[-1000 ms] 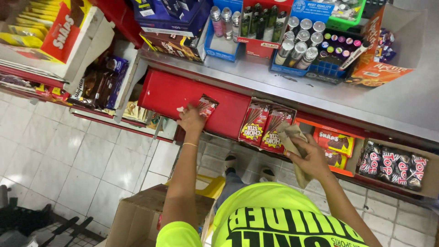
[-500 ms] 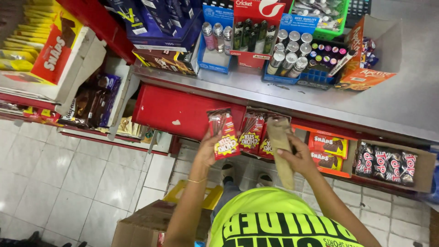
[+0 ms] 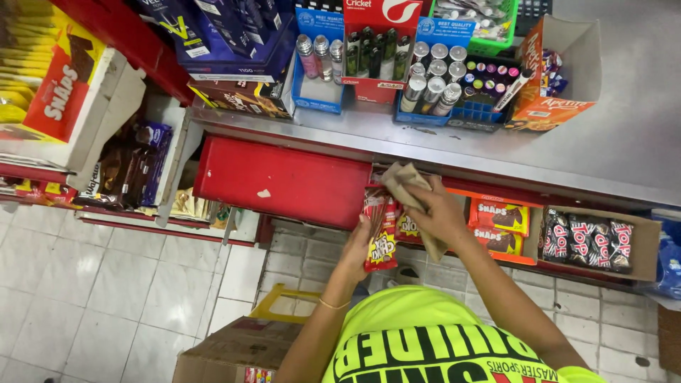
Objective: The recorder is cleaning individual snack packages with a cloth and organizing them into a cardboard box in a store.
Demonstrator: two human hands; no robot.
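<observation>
One red snack packet pinched by left hand fingers; one beige cloth gripped by right hand fingers.

Pale tiled floor, steel counter, red shelving

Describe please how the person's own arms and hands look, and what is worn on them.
Both arms are bare below a neon yellow-green shirt with black lettering. The left hand has a thin gold-coloured bracelet at the wrist. The right hand shows no ring, watch or glove.

A grey surface carries lighter displays and an orange carton (its flap open); a cardboard box sits on the tiled floor.
</observation>
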